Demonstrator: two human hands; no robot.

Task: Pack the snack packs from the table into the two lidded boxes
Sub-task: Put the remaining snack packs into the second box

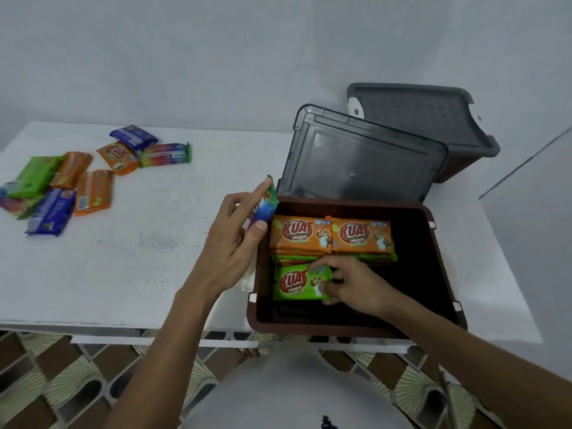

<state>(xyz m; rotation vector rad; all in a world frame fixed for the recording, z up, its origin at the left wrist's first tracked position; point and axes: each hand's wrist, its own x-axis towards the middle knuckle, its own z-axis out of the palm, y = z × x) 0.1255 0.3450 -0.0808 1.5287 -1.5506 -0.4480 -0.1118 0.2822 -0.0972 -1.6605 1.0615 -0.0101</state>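
A brown open box (445,274) sits at the table's front right, its grey lid (362,162) leaning up behind it. Inside lie two orange snack packs (328,235) side by side on a stack, and a green snack pack (297,283) in front of them. My right hand (349,284) is inside the box and pinches the green pack's right end. My left hand (235,239) holds a multicoloured snack pack (267,207) upright just left of the box's rim. Several loose packs (74,181), orange, green and blue, lie at the table's far left.
A second grey box (445,131) stands behind the lid at the back right, against the wall. The white table (148,249) ends near my body, with patterned floor tiles below. A white cloth bit shows by the brown box's left rim.
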